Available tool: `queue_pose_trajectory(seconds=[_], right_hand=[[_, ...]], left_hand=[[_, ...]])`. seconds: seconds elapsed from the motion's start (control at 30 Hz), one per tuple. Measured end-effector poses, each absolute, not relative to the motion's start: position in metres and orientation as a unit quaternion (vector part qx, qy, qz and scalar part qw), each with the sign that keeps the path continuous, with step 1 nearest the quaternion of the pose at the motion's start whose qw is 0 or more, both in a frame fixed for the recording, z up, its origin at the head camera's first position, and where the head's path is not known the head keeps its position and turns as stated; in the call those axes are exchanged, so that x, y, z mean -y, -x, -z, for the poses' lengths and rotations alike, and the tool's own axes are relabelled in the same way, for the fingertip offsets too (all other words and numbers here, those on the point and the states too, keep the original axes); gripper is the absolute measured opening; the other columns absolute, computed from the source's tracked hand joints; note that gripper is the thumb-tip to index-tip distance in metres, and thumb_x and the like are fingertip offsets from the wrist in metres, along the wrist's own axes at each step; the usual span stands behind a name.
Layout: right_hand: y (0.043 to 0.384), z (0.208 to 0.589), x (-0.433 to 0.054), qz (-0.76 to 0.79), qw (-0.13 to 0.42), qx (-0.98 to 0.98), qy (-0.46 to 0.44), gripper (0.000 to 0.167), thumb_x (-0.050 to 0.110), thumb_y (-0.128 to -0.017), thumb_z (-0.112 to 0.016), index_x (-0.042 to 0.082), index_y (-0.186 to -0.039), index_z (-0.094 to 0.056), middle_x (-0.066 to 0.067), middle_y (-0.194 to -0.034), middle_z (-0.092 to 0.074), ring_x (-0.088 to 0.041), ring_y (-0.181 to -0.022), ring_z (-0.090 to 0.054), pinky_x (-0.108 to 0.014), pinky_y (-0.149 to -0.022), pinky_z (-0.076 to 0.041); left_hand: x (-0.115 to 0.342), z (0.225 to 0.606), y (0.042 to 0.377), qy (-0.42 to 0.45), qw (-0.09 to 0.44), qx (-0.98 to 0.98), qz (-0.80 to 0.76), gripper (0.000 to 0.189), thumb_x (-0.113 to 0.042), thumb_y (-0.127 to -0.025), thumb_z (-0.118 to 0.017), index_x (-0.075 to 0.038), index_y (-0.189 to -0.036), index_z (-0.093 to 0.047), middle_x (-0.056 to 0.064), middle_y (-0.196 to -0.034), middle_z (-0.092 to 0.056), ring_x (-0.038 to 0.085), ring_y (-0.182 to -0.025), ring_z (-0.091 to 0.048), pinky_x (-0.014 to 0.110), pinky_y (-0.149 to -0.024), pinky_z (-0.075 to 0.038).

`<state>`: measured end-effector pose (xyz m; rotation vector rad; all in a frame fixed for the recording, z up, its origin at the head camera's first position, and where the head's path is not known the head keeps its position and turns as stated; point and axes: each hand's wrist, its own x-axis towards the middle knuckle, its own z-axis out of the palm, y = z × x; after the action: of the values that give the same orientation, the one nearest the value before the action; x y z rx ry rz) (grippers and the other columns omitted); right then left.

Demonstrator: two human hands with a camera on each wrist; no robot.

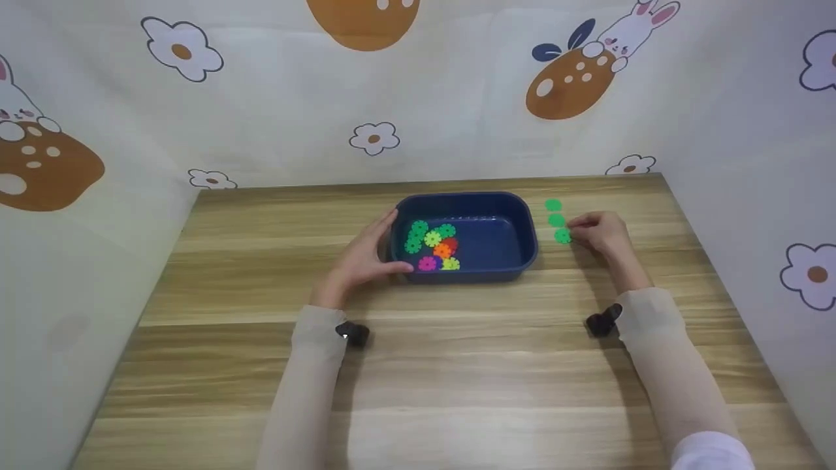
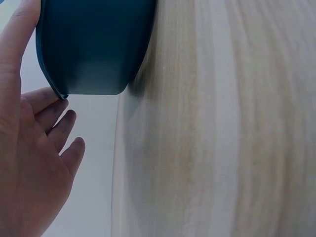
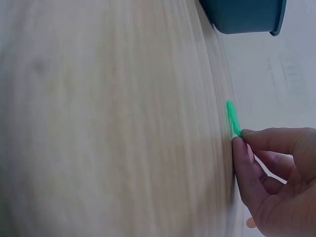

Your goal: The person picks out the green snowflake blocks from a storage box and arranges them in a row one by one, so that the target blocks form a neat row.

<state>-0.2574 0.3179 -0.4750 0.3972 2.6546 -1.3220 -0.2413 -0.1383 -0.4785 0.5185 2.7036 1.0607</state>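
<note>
Left hand [image 1: 361, 261], spread wide, grips the tray [image 1: 493, 243]; right hand [image 1: 604, 235] pinches a disc [image 1: 562, 236] (green, one of three in line).

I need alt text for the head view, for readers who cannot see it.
A person's right hand pinches a green disc, the nearest of three in a row on a wooden table. The left hand holds the left end of a dark blue tray of colourful discs.
</note>
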Motion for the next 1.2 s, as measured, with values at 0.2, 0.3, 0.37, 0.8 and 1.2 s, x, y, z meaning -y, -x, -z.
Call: queue_pose_trajectory(seconds=[0.2, 0.3, 0.37, 0.8, 1.2], right_hand=[[0.257, 0.475, -0.317, 0.43, 0.071, -0.891, -0.131, 0.027, 0.008, -0.091, -0.068, -0.002, -0.116, -0.07, 0.0, -0.095, -0.067, -0.003, -0.077, -0.056, -0.014, -0.064, -0.048], [0.257, 0.475, -0.316, 0.42, 0.065, -0.897, -0.122, 0.026, 0.007, -0.09, -0.069, -0.003, -0.114, -0.07, 0.002, -0.089, -0.067, -0.004, -0.077, -0.055, -0.013, -0.063, -0.046], [0.258, 0.475, -0.315, 0.412, 0.061, -0.902, -0.117, 0.025, 0.006, -0.089, -0.069, -0.003, -0.112, -0.07, 0.002, -0.088, -0.066, -0.006, -0.078, -0.055, -0.014, -0.064, -0.046], [0.255, 0.473, -0.317, 0.466, 0.061, -0.874, -0.125, 0.03, 0.009, -0.092, -0.067, -0.003, -0.119, -0.066, 0.013, -0.081, -0.062, 0.0, -0.076, -0.056, -0.012, -0.067, -0.051], [0.258, 0.455, -0.302, 0.535, 0.034, -0.84, -0.084, 0.034, 0.009, -0.094, -0.066, -0.011, -0.122, -0.06, 0.014, -0.08, -0.063, 0.003, -0.072, -0.063, -0.012, -0.07, -0.055]], left_hand=[[0.138, 0.477, 0.241, -0.169, 0.102, -0.912, -0.36, 0.11, -0.054, -0.076, -0.081, -0.029, -0.161, -0.016, 0.001, -0.17, -0.013, 0.027, -0.157, -0.013, 0.055, -0.126, -0.017], [0.138, 0.477, 0.241, -0.169, 0.104, -0.912, -0.359, 0.11, -0.053, -0.077, -0.081, -0.03, -0.161, -0.015, 0.001, -0.17, -0.011, 0.028, -0.157, -0.012, 0.055, -0.126, -0.017], [0.138, 0.477, 0.242, -0.171, 0.104, -0.912, -0.358, 0.11, -0.053, -0.077, -0.081, -0.031, -0.161, -0.014, 0.002, -0.17, -0.011, 0.028, -0.157, -0.012, 0.056, -0.126, -0.017], [0.138, 0.477, 0.242, -0.179, 0.1, -0.912, -0.354, 0.11, -0.055, -0.076, -0.081, -0.029, -0.161, -0.015, 0.004, -0.17, -0.012, 0.03, -0.156, -0.014, 0.057, -0.125, -0.018], [0.139, 0.477, 0.241, -0.184, 0.095, -0.911, -0.357, 0.111, -0.056, -0.076, -0.081, -0.027, -0.161, -0.015, 0.003, -0.17, -0.012, 0.028, -0.157, -0.014, 0.057, -0.125, -0.019]])
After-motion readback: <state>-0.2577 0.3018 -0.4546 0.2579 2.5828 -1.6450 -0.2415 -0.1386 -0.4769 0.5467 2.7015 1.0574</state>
